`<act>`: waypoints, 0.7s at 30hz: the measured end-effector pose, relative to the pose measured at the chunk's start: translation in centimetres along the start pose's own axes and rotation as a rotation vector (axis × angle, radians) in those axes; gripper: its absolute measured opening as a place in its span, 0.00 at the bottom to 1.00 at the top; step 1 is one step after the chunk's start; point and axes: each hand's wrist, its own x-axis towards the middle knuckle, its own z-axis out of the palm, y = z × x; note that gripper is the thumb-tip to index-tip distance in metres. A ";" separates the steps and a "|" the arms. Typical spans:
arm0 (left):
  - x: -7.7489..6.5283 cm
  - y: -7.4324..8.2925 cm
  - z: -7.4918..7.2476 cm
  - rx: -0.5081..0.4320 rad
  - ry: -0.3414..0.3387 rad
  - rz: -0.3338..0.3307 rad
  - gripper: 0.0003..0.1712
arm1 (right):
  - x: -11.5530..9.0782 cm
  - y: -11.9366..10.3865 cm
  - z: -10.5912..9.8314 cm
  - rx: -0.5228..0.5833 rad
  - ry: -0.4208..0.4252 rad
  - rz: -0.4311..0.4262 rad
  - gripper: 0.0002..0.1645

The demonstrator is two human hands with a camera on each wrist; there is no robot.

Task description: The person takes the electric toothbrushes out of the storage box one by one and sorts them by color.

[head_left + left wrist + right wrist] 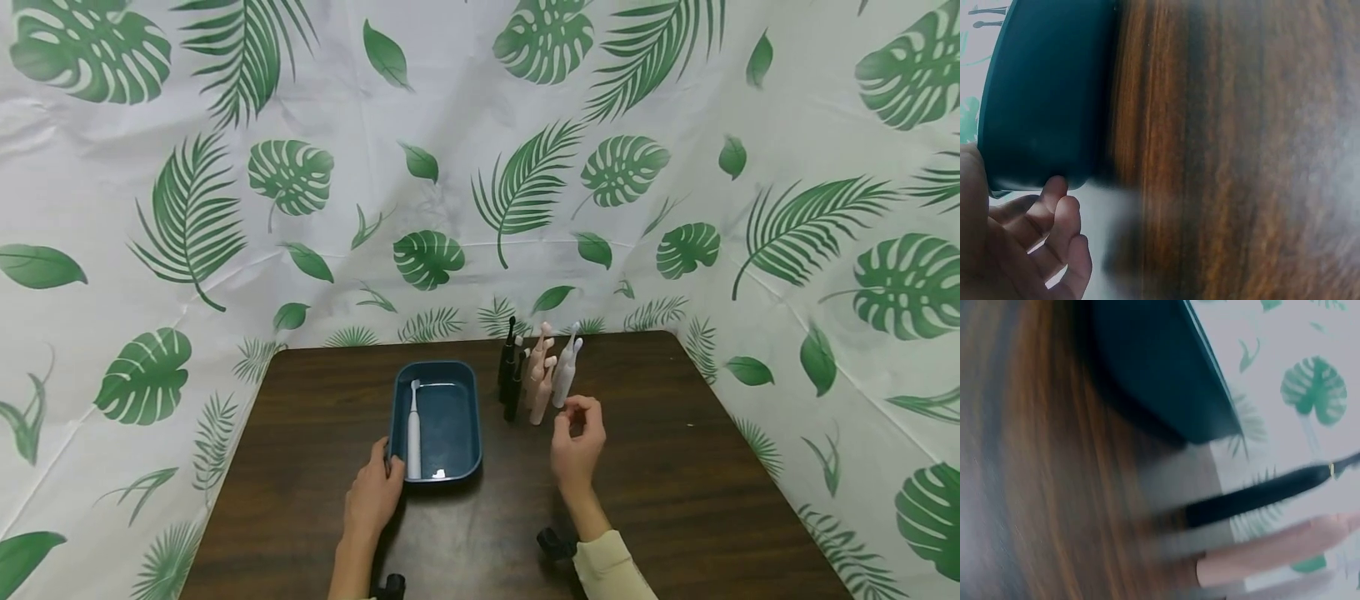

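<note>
A dark blue tray (453, 417) holds one white electric toothbrush (414, 446) lying lengthwise along its left side. My left hand (373, 492) grips the tray's near left corner, and its fingers (1067, 215) bend against the outside wall in the left wrist view. To the tray's right, black toothbrushes (512, 392), pink toothbrushes (540, 404) and white toothbrushes (565, 379) stand upright in a close cluster. Beside the base of the nearest white one is my right hand (579, 442), thumb and forefinger bent with a gap between them. The right wrist view does not show this hand.
The dark wooden table (675, 467) reaches back to a white leaf-printed sheet (360, 167) hung behind and at the sides. Black wrist-camera mounts sit on both wrists. A pink toothbrush handle (1266, 553) stands near the black one in the right wrist view.
</note>
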 end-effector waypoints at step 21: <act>-0.1 0.1 0.2 -0.004 0.016 -0.016 0.33 | -5.9 -0.2 5.7 -0.027 -0.609 0.077 0.21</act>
